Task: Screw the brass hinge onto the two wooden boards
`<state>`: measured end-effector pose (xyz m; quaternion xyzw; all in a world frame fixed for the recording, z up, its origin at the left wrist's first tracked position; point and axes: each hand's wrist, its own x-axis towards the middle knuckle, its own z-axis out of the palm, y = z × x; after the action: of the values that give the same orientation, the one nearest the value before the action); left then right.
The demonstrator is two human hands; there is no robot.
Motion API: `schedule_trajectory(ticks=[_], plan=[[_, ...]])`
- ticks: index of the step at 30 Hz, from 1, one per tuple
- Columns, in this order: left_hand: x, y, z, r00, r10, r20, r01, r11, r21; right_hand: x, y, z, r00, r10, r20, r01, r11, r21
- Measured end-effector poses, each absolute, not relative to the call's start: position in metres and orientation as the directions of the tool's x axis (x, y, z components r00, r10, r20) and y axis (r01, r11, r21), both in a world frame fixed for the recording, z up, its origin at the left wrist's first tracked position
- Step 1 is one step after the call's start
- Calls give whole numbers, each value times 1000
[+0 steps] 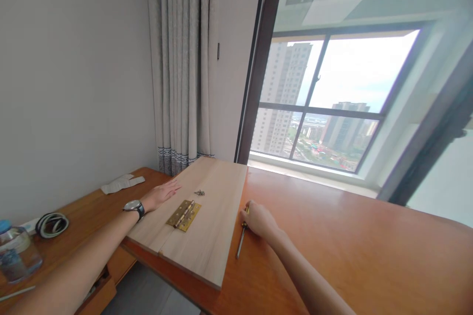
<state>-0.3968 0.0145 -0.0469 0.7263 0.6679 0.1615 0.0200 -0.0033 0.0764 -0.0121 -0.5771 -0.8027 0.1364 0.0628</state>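
My left hand (159, 195) lies flat and open on the left part of a pale wooden board (210, 236), a black watch (134, 206) on its wrist. A brass hinge (184, 215) sits on the board across the seam between its two panels, just right of that hand. A few small dark screws (199, 192) lie beyond the hinge. My right hand (256, 219) rests on the orange table beside the board's right edge, its fingers closed around the handle of a screwdriver (240, 242) whose shaft points toward me.
The orange-brown table (332, 246) runs to a windowsill and a large window. At the left lie a white cloth (121, 183), a coiled black-and-white strap (51, 224) and a clear water bottle (16, 253). A grey curtain (181, 59) hangs behind.
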Motion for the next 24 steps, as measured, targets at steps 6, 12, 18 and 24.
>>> schedule_trajectory(ticks=[6, 12, 18, 24], plan=[[-384, 6, -43, -21, 961, 274, 968, -49, 245, -21, 63, -6, -357, 934, -7, 872, 331, -361], [-372, -10, -35, -142, 906, 399, 965, 37, 260, 2, 48, -6, -371, 928, 41, 837, 354, -418], [-331, -27, -19, -235, 771, 591, 943, 35, 330, 48, 16, -16, -416, 900, 133, 753, 422, -504], [-195, -94, -33, 113, 736, 667, 733, -515, 444, 86, -46, -62, -362, 813, 457, 472, 582, -662]])
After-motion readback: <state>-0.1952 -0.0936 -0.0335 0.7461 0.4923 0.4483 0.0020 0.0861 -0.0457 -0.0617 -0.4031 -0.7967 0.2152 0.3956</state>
